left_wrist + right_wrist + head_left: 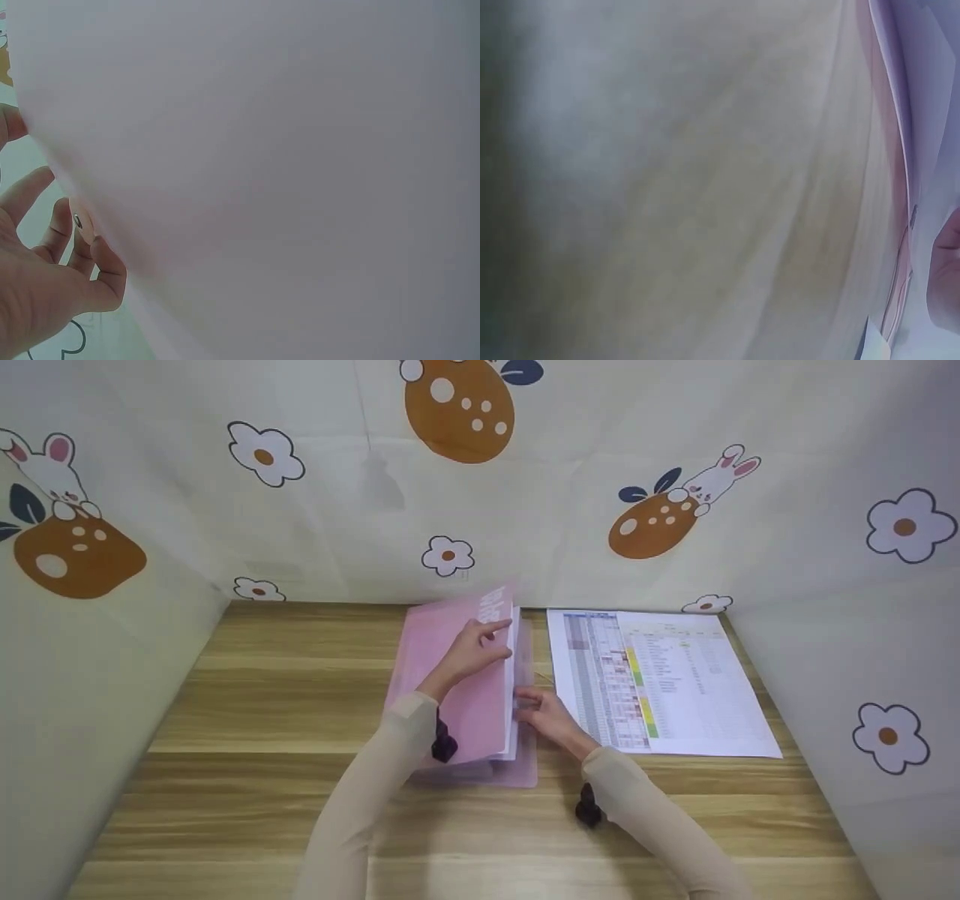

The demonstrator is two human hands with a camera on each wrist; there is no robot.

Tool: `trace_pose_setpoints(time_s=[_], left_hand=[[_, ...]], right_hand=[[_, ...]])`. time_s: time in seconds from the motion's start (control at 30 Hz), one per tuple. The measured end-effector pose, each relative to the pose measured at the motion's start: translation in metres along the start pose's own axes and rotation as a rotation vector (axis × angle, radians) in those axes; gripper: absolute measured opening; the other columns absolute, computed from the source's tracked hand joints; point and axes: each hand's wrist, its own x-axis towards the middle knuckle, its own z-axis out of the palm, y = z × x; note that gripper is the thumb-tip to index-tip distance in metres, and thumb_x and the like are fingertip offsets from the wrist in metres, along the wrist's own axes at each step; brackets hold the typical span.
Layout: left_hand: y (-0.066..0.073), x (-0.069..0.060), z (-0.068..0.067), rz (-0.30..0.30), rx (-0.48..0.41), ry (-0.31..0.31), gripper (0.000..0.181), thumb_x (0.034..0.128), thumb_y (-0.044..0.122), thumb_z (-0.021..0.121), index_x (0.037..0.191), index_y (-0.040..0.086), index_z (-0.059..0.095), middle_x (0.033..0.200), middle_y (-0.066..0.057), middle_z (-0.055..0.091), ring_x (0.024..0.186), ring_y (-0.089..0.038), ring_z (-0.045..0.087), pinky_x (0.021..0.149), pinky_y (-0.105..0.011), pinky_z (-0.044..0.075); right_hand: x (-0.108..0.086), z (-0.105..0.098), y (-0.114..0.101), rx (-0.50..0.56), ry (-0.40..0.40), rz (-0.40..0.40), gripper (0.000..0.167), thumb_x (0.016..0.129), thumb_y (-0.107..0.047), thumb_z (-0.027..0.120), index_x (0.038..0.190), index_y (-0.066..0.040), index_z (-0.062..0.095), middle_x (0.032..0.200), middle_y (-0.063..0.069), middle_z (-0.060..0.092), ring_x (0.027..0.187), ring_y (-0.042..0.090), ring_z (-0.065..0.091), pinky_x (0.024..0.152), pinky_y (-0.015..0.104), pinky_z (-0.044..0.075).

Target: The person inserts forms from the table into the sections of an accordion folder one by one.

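A pink folder [457, 682] with white lettering lies on the table, its right side lifted and white paper [512, 735] showing inside. My left hand [472, 649] lies over the cover, bent fingers gripping its right edge. In the left wrist view, that hand [49, 277] holds the edge of a large pale sheet [277, 172], near a small metal snap [78, 221]. To the right, my right hand [551, 716] reaches toward the paper edges; its fingertips are partly hidden, so a pinch is unclear. The right wrist view shows only part of a hand [946, 277] beside the folder edge [900, 150].
Printed sheets [705, 690] with coloured tables lie to the right of the folder on the wooden table [285, 712]. A patterned cloth [337, 510] with rabbits and flowers closes off the back and both sides.
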Motion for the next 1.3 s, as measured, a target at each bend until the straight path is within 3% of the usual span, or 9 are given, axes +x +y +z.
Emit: trace_pose_setpoints(time_s=[0.47, 0.6, 0.7, 0.8, 0.93, 1.1, 1.3], left_hand=[[0.001, -0.001, -0.001, -0.007, 0.004, 0.005, 0.051, 0.0738, 0.017, 0.066, 0.123, 0.012, 0.054, 0.092, -0.010, 0.045, 0.082, -0.020, 0.042, 0.065, -0.027, 0.035], [0.001, 0.000, -0.001, 0.013, 0.010, 0.009, 0.051, 0.0735, 0.016, 0.066, 0.122, 0.011, 0.054, 0.092, -0.010, 0.046, 0.083, -0.021, 0.042, 0.066, -0.029, 0.035], [0.001, 0.000, 0.000, 0.016, 0.019, 0.012, 0.050, 0.0733, 0.016, 0.066, 0.122, 0.010, 0.055, 0.092, -0.010, 0.046, 0.083, -0.021, 0.043, 0.066, -0.029, 0.035], [0.002, 0.000, 0.000, 0.005, 0.014, 0.010, 0.050, 0.0733, 0.016, 0.066, 0.122, 0.011, 0.055, 0.092, -0.010, 0.046, 0.084, -0.021, 0.043, 0.066, -0.029, 0.036], [0.003, -0.001, 0.000, -0.009, 0.003, 0.007, 0.050, 0.0737, 0.016, 0.066, 0.122, 0.012, 0.054, 0.092, -0.010, 0.045, 0.084, -0.021, 0.043, 0.066, -0.028, 0.036], [0.003, 0.000, 0.000, -0.010, 0.008, 0.002, 0.050, 0.0747, 0.016, 0.066, 0.123, 0.012, 0.054, 0.092, -0.011, 0.046, 0.083, -0.022, 0.043, 0.066, -0.028, 0.036], [0.002, 0.001, 0.001, -0.010, 0.010, 0.004, 0.049, 0.0752, 0.015, 0.066, 0.123, 0.011, 0.054, 0.092, -0.011, 0.045, 0.084, -0.024, 0.044, 0.065, -0.028, 0.035]], right_hand=[[0.003, 0.000, 0.000, -0.018, -0.004, 0.040, 0.042, 0.075, 0.006, 0.054, 0.116, 0.014, 0.048, 0.115, 0.026, 0.050, 0.101, 0.033, 0.051, 0.083, 0.035, 0.040], [0.005, -0.004, 0.007, -0.025, 0.023, 0.053, 0.042, 0.075, 0.005, 0.057, 0.116, 0.011, 0.050, 0.115, 0.025, 0.051, 0.078, 0.029, 0.056, 0.069, 0.036, 0.045], [0.012, -0.006, 0.020, -0.007, 0.033, 0.067, 0.046, 0.074, 0.005, 0.057, 0.120, 0.006, 0.050, 0.116, 0.021, 0.051, 0.059, 0.020, 0.051, 0.057, 0.031, 0.044], [0.018, -0.006, 0.031, -0.010, 0.058, 0.066, 0.051, 0.073, 0.005, 0.057, 0.123, 0.003, 0.048, 0.119, 0.018, 0.049, 0.053, 0.011, 0.047, 0.053, 0.024, 0.041], [0.024, -0.005, 0.035, -0.004, 0.082, 0.036, 0.053, 0.072, 0.008, 0.054, 0.125, 0.003, 0.046, 0.124, 0.018, 0.044, 0.054, 0.009, 0.046, 0.053, 0.022, 0.041], [0.023, -0.006, 0.027, 0.042, 0.082, 0.055, 0.052, 0.073, 0.009, 0.053, 0.125, 0.003, 0.046, 0.125, 0.019, 0.043, 0.057, 0.012, 0.048, 0.053, 0.023, 0.042], [0.016, -0.005, 0.006, 0.026, 0.065, 0.041, 0.051, 0.074, 0.011, 0.049, 0.125, 0.007, 0.044, 0.122, 0.023, 0.045, 0.056, 0.016, 0.048, 0.054, 0.027, 0.042]])
